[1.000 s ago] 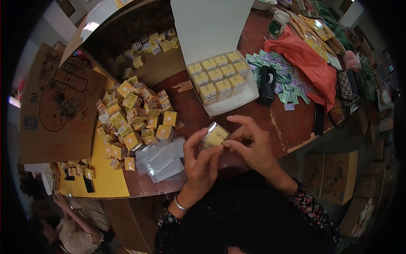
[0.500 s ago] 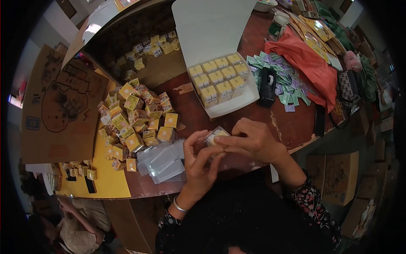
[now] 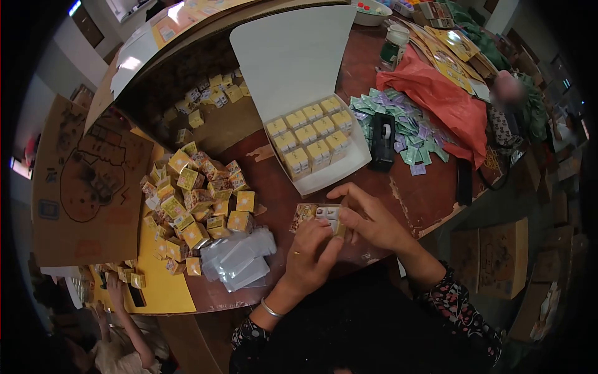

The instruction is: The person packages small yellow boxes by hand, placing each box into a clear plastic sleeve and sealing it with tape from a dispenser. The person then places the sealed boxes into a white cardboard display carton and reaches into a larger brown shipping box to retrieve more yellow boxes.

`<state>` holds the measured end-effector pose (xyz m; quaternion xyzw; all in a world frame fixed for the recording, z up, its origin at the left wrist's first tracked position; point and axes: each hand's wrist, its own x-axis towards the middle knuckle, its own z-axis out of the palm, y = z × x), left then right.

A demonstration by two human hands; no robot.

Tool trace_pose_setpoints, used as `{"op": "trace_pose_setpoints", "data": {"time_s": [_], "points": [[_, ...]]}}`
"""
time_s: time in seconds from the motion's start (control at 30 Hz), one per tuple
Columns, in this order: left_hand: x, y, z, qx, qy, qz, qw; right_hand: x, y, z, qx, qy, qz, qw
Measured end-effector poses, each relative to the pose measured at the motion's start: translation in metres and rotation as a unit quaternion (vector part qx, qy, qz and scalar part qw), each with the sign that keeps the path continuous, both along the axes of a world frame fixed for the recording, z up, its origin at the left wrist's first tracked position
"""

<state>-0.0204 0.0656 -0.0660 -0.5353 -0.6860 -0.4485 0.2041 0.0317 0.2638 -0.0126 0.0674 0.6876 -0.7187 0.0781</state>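
Between my hands, just above the table, is a small yellow printed box [image 3: 303, 216] with white, picture-marked faces beside it. My left hand [image 3: 309, 252], a bangle on its wrist, has its fingers bent over the front of it. On the other side my right hand [image 3: 374, 221] holds it with the thumb, the index finger raised and arched. The fingers hide part of it. Behind my hands stands a white carton [image 3: 327, 177], lid up, holding rows of small yellow boxes [image 3: 319, 149]. Clear plastic sleeves [image 3: 240, 262] lie left of my left hand.
A heap of yellow printed boxes [image 3: 196, 199] sits at left, before a large open cardboard box [image 3: 240, 121] holding more. A black tape dispenser [image 3: 382, 143], green and purple packets [image 3: 420, 140] and a red plastic bag [image 3: 445, 100] lie at right. Another person's hand [image 3: 115, 290] is at far left.
The clear-wrapped piece between my fingers no longer shows; a printed box with white faces is there instead. My left hand has turned back up and moved right. Another person's hand has reached the table.
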Motion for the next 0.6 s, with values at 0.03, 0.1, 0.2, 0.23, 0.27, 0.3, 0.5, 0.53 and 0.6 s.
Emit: {"op": "trace_pose_setpoints", "data": {"time_s": [0.03, 0.1, 0.2, 0.23, 0.27, 0.3, 0.5, 0.53, 0.6], "points": [[-0.001, 0.002, 0.001, -0.014, 0.004, -0.017, 1.0, -0.001, 0.002, 0.0, 0.017, -0.014, -0.004, 1.0], [-0.003, 0.006, 0.002, -0.027, 0.013, -0.025, 0.999, -0.004, 0.008, -0.003, 0.082, 0.026, -0.017, 0.996], [-0.006, 0.014, 0.005, -0.044, 0.013, 0.012, 0.999, -0.013, 0.033, 0.011, 0.177, 0.065, -0.086, 0.978], [-0.007, 0.014, 0.006, -0.062, 0.004, 0.033, 0.998, -0.018, 0.042, 0.026, 0.263, 0.09, -0.122, 0.953], [-0.008, 0.015, 0.007, -0.079, -0.005, 0.054, 0.995, -0.025, 0.054, 0.035, 0.346, 0.115, -0.157, 0.918], [-0.01, 0.011, 0.0, -0.1, -0.027, 0.057, 0.993, -0.03, 0.072, 0.033, 0.47, 0.173, -0.163, 0.85], [-0.018, 0.006, -0.013, -0.254, -0.091, 0.12, 0.955, -0.074, 0.122, 0.021, 0.618, 0.21, -0.061, 0.755], [-0.019, 0.006, -0.016, -0.262, -0.1, 0.127, 0.951, -0.08, 0.123, 0.016, 0.619, 0.206, -0.048, 0.756], [-0.02, 0.004, -0.022, -0.279, -0.12, 0.141, 0.942, -0.086, 0.125, 0.009, 0.603, 0.206, -0.026, 0.77]]}}
